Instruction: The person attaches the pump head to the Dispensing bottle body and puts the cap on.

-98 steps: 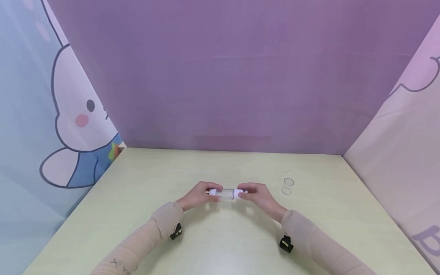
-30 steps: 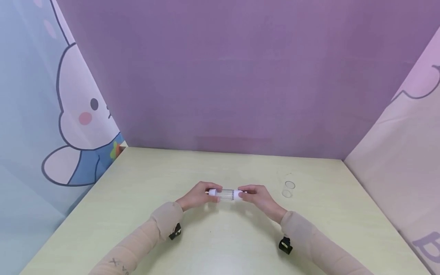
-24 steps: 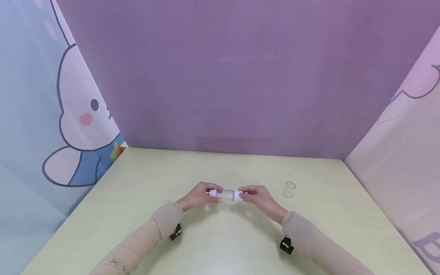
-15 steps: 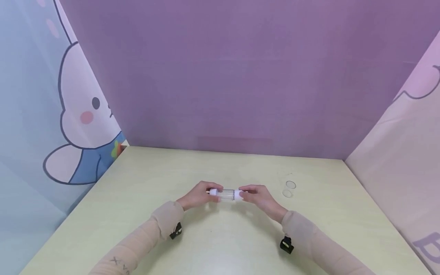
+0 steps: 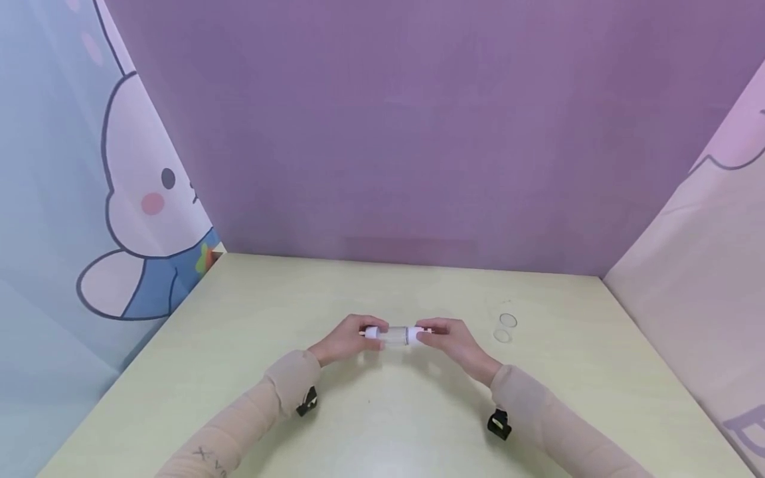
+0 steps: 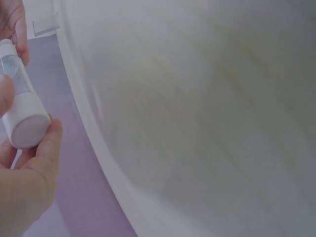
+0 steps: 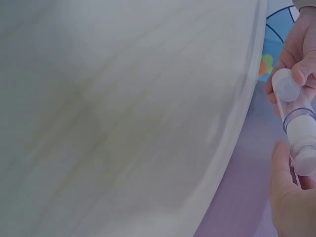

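A small pump bottle [image 5: 394, 336] with a clear body lies sideways between my two hands, held a little above the table. My left hand [image 5: 346, 340] grips its white base [image 6: 27, 118], thumb on one side and fingers on the other. At the opposite end, my right hand [image 5: 451, 342] pinches the white collar [image 7: 301, 129] under the pump head [image 7: 305, 160]. Part of the pump end is hidden behind the right fingers in the head view. Off to the right, a clear cylindrical cap [image 5: 505, 328] stands on the table, apart from both hands.
The pale wooden table [image 5: 299, 285] reaches back to a purple curtain [image 5: 382, 133]. Patterned cloth sheets hang along both sides, with a cartoon rabbit [image 5: 143, 179] on the left one. Black straps [image 5: 499, 423] show under the sleeves.
Both hands stay on the bottle in nearly the same place. The right fingers shift slightly at the pump end, where more of the nozzle shows now than a second ago.
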Available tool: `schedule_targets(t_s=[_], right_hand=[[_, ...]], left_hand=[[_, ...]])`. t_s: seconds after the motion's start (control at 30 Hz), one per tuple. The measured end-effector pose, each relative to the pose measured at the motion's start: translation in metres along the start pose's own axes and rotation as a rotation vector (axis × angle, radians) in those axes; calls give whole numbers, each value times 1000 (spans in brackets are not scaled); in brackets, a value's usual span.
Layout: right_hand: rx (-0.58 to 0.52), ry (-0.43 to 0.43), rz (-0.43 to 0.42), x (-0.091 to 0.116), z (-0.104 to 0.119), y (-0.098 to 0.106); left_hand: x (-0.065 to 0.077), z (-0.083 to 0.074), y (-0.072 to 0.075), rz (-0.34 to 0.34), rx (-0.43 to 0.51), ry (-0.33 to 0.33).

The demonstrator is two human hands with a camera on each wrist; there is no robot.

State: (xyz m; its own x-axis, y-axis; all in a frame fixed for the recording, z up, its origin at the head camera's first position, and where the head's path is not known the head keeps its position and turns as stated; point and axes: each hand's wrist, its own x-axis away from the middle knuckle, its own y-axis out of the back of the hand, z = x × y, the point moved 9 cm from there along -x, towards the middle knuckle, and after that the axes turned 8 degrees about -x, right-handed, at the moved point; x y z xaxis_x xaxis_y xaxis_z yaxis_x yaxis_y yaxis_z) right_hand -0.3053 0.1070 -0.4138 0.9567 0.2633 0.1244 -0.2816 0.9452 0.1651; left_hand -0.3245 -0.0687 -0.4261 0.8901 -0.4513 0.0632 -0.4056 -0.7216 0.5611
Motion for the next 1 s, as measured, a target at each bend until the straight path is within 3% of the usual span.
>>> schedule_targets(t_s=[0.5, 1.0], right_hand=[[-2, 20, -47, -2, 6, 8], [25, -4, -62, -2, 8, 9]], left_hand=[[-4, -3, -3, -12, -7, 14], [-1, -14, -3, 7, -46, -41]])
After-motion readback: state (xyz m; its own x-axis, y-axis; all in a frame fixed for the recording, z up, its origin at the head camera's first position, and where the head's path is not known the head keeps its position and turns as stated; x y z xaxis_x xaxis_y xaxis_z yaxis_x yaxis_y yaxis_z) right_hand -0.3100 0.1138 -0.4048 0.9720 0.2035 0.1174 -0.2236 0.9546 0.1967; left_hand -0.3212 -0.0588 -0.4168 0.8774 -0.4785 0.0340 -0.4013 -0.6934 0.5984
